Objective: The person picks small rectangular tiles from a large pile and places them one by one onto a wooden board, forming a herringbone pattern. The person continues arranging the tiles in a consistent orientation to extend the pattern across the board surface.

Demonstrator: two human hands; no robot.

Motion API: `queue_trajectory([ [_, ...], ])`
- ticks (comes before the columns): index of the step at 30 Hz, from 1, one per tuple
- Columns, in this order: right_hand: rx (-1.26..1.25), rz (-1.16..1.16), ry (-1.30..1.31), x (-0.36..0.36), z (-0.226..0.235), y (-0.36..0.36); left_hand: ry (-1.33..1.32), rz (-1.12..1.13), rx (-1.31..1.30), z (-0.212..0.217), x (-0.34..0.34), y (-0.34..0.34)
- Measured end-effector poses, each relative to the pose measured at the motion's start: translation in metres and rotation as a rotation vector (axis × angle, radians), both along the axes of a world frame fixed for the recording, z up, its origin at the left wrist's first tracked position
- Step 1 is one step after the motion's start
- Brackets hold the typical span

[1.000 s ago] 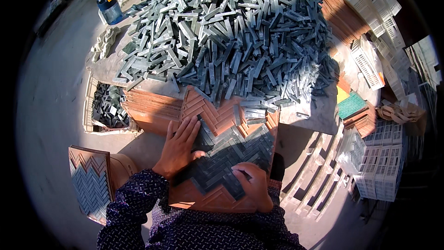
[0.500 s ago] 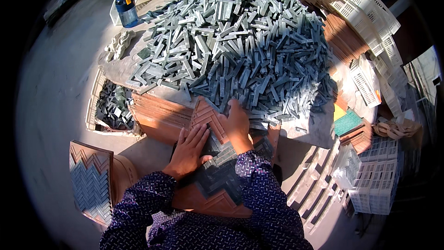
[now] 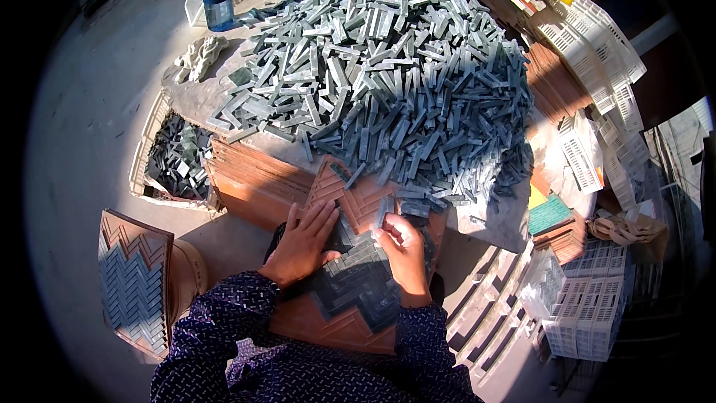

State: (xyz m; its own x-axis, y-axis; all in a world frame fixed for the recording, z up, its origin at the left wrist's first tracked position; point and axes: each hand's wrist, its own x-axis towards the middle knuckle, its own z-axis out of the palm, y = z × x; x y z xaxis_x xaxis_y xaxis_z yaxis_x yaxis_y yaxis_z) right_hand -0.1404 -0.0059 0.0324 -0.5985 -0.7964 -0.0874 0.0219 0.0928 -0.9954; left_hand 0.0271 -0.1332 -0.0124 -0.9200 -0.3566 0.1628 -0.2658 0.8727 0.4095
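Note:
On my lap a reddish-brown tray (image 3: 335, 328) with zigzag slots lies tilted, its middle filled with dark stone strips (image 3: 347, 287) in a herringbone pattern. My left hand (image 3: 302, 246) rests flat on the tray's left side, fingers outstretched over the strips. Between the thumb and fingers of my right hand (image 3: 401, 250), a grey stone strip (image 3: 384, 210) is held upright just above the tray. Beyond the tray rises a big heap of loose grey-green strips (image 3: 373, 67) on a table.
A stack of brown trays (image 3: 257, 186) leans left of my tray, beside a white crate (image 3: 138, 168) of dark pieces. A filled herringbone tray (image 3: 134, 283) stands lower left. A blue bottle (image 3: 218, 0) and gloves (image 3: 200, 58) sit far left. White crates (image 3: 585, 313) stand right.
My right hand has drawn back from the heap's edge toward me, and a stone strip now shows in its fingers. My left hand stays on the tray. The whole view has shifted slightly.

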Motion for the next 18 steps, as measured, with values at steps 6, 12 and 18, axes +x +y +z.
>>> queue_trajectory([
  [6, -0.065, 0.146, -0.445, 0.014, 0.014, 0.022, 0.259, 0.118, 0.294, 0.034, 0.001, 0.000],
  [12, -0.021, 0.151, 0.112, 0.043, 0.011, 0.029, 0.573, 0.149, 1.497, 0.050, 0.008, 0.043],
  [18, 0.034, 0.130, 0.221, 0.055, 0.021, 0.032, 0.580, 0.126, 1.583, 0.038, 0.013, 0.054],
])
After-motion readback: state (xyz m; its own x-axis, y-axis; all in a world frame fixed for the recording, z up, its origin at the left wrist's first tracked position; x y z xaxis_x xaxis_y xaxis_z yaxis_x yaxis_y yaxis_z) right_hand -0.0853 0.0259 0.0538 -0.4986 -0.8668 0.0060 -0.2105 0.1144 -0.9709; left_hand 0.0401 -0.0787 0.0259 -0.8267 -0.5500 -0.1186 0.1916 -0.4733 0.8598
